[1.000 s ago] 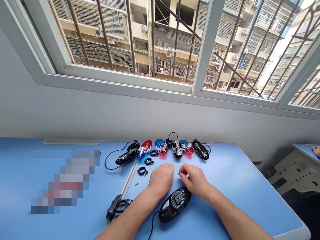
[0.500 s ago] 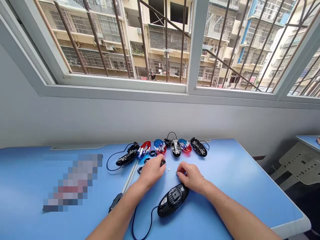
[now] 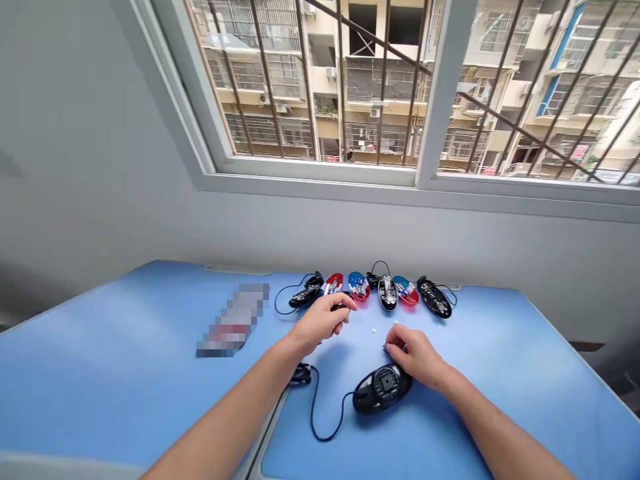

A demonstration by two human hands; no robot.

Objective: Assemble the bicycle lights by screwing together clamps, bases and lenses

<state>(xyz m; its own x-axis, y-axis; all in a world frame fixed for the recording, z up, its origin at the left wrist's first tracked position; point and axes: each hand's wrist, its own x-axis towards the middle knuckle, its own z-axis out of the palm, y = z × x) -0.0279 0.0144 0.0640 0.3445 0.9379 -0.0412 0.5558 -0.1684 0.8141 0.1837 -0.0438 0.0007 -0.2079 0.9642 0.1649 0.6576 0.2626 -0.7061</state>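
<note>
My left hand [image 3: 325, 319] is raised above the table, fingers curled, with a small black part [image 3: 341, 307] showing between thumb and index finger; its kind is unclear. My right hand [image 3: 413, 352] rests low over the table, thumb and fingertips pinched on a tiny piece [image 3: 385, 347] too small to name. Right beside that hand lies a black oval corded device [image 3: 383, 389], tilted, its round base facing up. A small white ring [image 3: 373, 331] lies between the hands.
At the back are red-and-blue oval shells [image 3: 359, 287] holding small parts, an open oval shell [image 3: 387, 293] and black corded ovals [image 3: 434, 298], [image 3: 306, 293]. A black coiled bundle [image 3: 301, 374] lies near my left forearm. A blurred flat item [image 3: 233, 323] is at left.
My left hand has lifted and shifted left over the table, away from the white ring. My right hand keeps its pinch beside the oval device. The camera view has turned left.
</note>
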